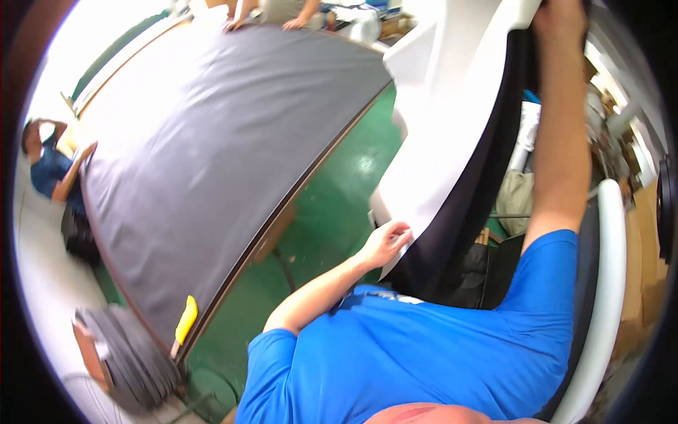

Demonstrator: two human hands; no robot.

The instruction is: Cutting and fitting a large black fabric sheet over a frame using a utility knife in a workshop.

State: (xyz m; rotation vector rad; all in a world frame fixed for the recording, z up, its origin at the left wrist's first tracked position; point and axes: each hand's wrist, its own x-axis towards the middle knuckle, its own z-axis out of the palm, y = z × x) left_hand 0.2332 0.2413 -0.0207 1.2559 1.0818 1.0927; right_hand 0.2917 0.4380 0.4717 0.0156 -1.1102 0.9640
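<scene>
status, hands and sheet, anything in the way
Left hand at lower end of white sheet; right hand at upper end, grips unclear. Sheet slants between them. Yellow-handled tool on grey-topped table, apart from sheet.

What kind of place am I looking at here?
Probably a workshop handling fabric or similar sheet material: a broad grey sheet covers a big table, a yellow-handled tool lies at its near corner, and the person in blue handles a large white-and-black sheet.
</scene>
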